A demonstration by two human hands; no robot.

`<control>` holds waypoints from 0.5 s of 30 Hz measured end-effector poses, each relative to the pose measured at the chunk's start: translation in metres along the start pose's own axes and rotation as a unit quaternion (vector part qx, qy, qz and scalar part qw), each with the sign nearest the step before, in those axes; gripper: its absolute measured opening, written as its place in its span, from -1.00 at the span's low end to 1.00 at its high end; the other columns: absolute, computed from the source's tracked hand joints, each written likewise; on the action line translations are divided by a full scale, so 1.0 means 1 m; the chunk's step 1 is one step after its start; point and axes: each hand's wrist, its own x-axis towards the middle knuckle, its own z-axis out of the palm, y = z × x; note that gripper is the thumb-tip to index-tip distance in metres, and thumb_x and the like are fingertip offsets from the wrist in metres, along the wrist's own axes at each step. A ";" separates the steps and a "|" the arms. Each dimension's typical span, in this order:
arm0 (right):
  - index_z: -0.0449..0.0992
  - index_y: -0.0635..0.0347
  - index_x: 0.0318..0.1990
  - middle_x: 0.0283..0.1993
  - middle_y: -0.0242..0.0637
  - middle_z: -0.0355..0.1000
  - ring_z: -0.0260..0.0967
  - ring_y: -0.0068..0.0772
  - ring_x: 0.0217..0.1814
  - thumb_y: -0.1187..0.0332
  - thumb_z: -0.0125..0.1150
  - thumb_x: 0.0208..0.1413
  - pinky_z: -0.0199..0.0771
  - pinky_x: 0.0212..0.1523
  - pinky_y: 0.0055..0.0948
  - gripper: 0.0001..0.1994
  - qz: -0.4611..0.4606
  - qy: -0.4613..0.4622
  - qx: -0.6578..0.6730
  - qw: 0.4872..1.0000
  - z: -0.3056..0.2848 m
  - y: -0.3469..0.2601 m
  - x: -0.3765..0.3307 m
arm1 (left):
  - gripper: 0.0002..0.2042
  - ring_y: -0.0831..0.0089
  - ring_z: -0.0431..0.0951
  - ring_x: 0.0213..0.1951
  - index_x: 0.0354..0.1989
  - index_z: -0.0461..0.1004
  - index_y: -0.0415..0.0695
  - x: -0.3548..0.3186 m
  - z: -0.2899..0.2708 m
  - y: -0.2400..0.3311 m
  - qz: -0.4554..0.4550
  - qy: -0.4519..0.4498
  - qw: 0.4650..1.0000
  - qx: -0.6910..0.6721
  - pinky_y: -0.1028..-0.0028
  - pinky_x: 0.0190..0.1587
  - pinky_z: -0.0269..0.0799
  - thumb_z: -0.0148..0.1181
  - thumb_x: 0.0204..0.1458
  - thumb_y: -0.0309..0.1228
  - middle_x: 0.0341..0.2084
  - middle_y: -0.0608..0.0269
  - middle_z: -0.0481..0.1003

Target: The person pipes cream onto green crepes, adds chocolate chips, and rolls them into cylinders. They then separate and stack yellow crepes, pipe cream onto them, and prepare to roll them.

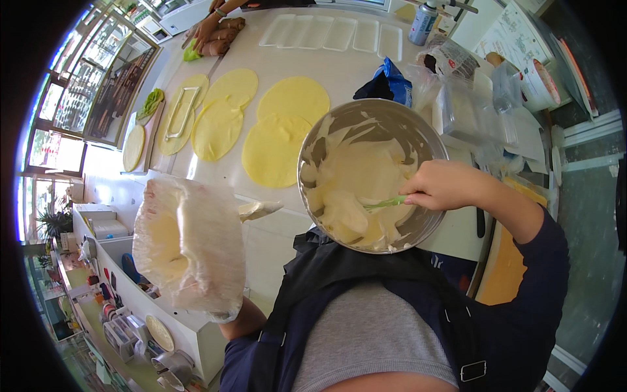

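Note:
My right hand [436,186] is closed around the green handle of a spatula [385,203], whose blade is sunk in pale, fluffy cream [369,166]. The cream lies in a large metal mixing bowl [428,147] at the table's near edge, in front of my body. To the left of the bowl, a clear plastic piping bag [212,245] hangs folded wide around my left hand, which is hidden under it. My left forearm [247,320] comes up beneath the bag and holds it. Some cream shows inside, and its cream-filled tip [261,209] points toward the bowl.
Several thin yellow crepes [277,160] lie on the table, one under a white rectangular frame [183,112]. Empty white trays [339,32] line the far side. A blue packet [392,81] stands behind the bowl, beside clear plastic boxes [470,114]. Another person's hand [208,29] touches brown rolls.

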 end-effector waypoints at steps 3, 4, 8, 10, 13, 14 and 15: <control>0.69 0.25 -0.06 -0.53 -0.28 0.50 0.43 -0.39 -0.54 0.26 0.20 0.33 0.45 -0.44 -0.33 -0.74 0.020 -0.037 0.206 0.978 -0.010 0.016 -0.006 | -0.24 0.16 0.54 0.01 0.28 0.31 -0.35 0.002 0.001 0.000 0.001 -0.011 1.000 0.014 0.24 0.11 0.45 0.54 -0.08 -0.29 -0.03 0.04 0.53; 0.68 0.24 -0.01 -0.55 -0.35 0.48 0.40 -0.50 -0.56 0.25 0.19 0.35 0.42 -0.47 -0.40 -0.73 0.022 -0.042 0.282 0.958 -0.014 0.020 -0.013 | -0.22 0.15 0.53 0.02 0.29 0.30 -0.34 0.001 0.001 0.000 0.004 -0.018 1.000 0.019 0.23 0.11 0.45 0.55 -0.09 -0.29 -0.02 0.03 0.53; 0.66 0.20 0.11 -0.53 -0.47 0.46 0.31 -0.70 -0.55 0.32 0.22 0.36 0.33 -0.48 -0.55 -0.73 0.063 0.003 0.345 0.937 -0.026 0.012 -0.046 | -0.15 0.12 0.52 0.04 0.33 0.25 -0.34 0.004 0.013 -0.004 0.023 -0.074 0.996 0.046 0.21 0.14 0.43 0.56 -0.12 -0.26 0.01 0.01 0.50; 0.60 0.22 0.19 -0.42 -0.35 0.49 0.39 -0.62 -0.44 0.44 0.21 0.32 0.37 -0.42 -0.53 -0.68 -0.005 0.152 0.291 0.945 -0.020 -0.012 -0.061 | -0.12 0.10 0.51 0.05 0.35 0.23 -0.34 0.003 0.024 -0.009 0.044 -0.114 0.990 0.070 0.20 0.15 0.42 0.57 -0.14 -0.25 0.02 0.00 0.49; 0.52 0.21 0.29 -0.28 -0.27 0.46 0.43 -0.49 -0.36 0.57 0.16 0.24 0.42 -0.38 -0.48 -0.55 -0.019 0.376 0.145 0.915 0.015 -0.064 -0.062 | -0.07 0.07 0.50 0.07 0.38 0.19 -0.33 0.001 0.044 -0.018 0.106 -0.183 0.968 0.134 0.19 0.17 0.41 0.58 -0.16 -0.23 0.05 -0.02 0.48; 0.50 0.21 0.32 -0.22 -0.21 0.43 0.44 -0.43 -0.32 0.58 0.15 0.20 0.45 -0.35 -0.42 -0.50 -0.008 0.434 0.097 0.895 0.032 -0.080 -0.055 | -0.05 0.07 0.50 0.07 0.39 0.18 -0.33 -0.001 0.050 -0.021 0.134 -0.203 0.956 0.163 0.18 0.17 0.41 0.58 -0.17 -0.22 0.05 -0.02 0.47; 0.47 0.21 0.35 -0.17 -0.16 0.41 0.45 -0.37 -0.27 0.60 0.14 0.16 0.48 -0.32 -0.35 -0.45 0.011 0.480 0.053 0.876 0.046 -0.093 -0.049 | -0.03 0.06 0.49 0.08 0.40 0.17 -0.33 -0.001 0.056 -0.024 0.166 -0.219 0.943 0.190 0.18 0.18 0.41 0.59 -0.17 -0.22 0.06 -0.03 0.47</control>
